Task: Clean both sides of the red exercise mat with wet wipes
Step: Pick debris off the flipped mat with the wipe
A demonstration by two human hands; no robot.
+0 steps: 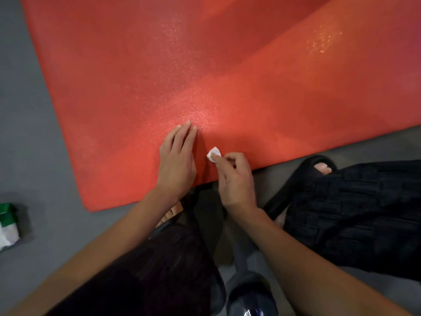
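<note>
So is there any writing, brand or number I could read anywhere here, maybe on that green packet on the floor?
None can be read.
Green and white packet: cut off by the picture's edge, too blurred to show any words.
Red mat: plain, no print.
White wipe: plain.

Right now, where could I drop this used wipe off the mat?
Bare grey floor lies left of the red mat, above the green wipes pack. Crowded at the near edge: left hand, right hand pinching the wipe, black sandal.
</note>
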